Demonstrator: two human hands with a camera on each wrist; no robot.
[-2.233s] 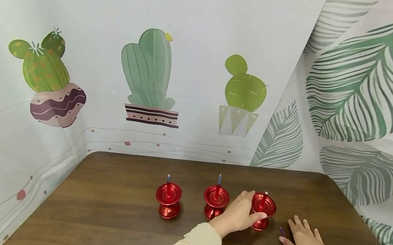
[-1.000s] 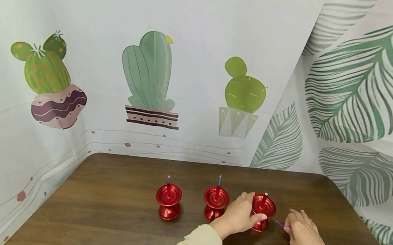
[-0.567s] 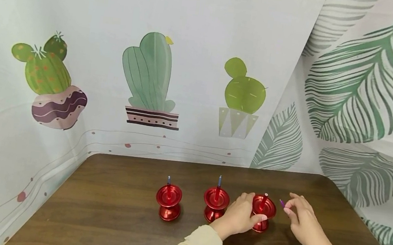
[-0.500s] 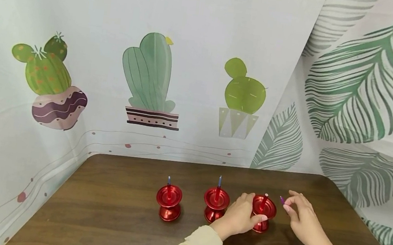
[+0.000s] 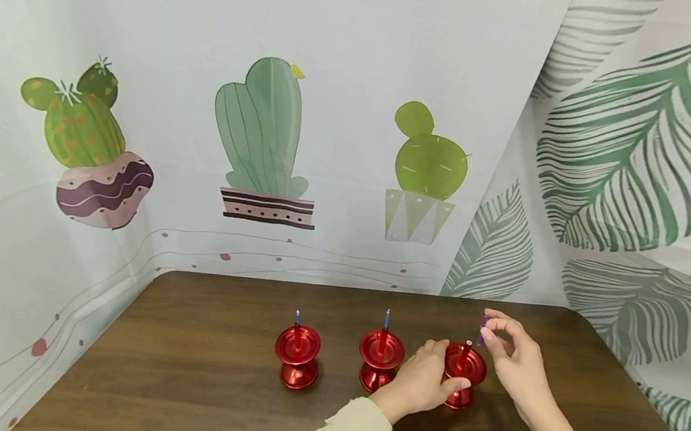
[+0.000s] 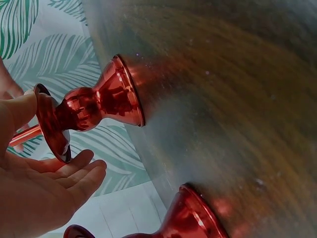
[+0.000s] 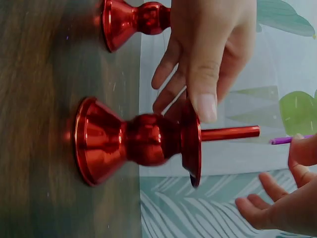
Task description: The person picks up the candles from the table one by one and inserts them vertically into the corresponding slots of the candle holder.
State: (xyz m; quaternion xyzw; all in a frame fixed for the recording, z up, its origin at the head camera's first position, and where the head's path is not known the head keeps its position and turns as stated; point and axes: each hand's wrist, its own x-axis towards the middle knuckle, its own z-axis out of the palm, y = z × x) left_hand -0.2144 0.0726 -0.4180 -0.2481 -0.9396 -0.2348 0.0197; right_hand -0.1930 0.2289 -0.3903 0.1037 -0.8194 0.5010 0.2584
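Note:
My left hand [image 5: 423,376] holds the dish rim of the rightmost red metal candle holder [image 7: 148,139], thumb at one side and fingers at the other. That holder stands upright on the table, and its thin centre tube [image 7: 230,133] has no candle in its end. Between thumb and fingertips, my right hand [image 5: 517,355] pinches a slim purple candle [image 5: 483,329], held roughly upright. In the right wrist view, the candle's lower end [image 7: 273,142] is a short gap from the tube's tip, slightly off its line.
Two more red holders stand in a row to the left: the middle one [image 5: 376,376] and the left one [image 5: 298,371], each with a blue candle in its tube. The brown wooden table [image 5: 191,369] meets a cactus-and-leaf printed curtain [image 5: 351,173] behind.
The right hand has picked the purple candle off the table, lifted it, turned it upright and brought it left toward the rightmost holder's tube. The left hand has kept its hold.

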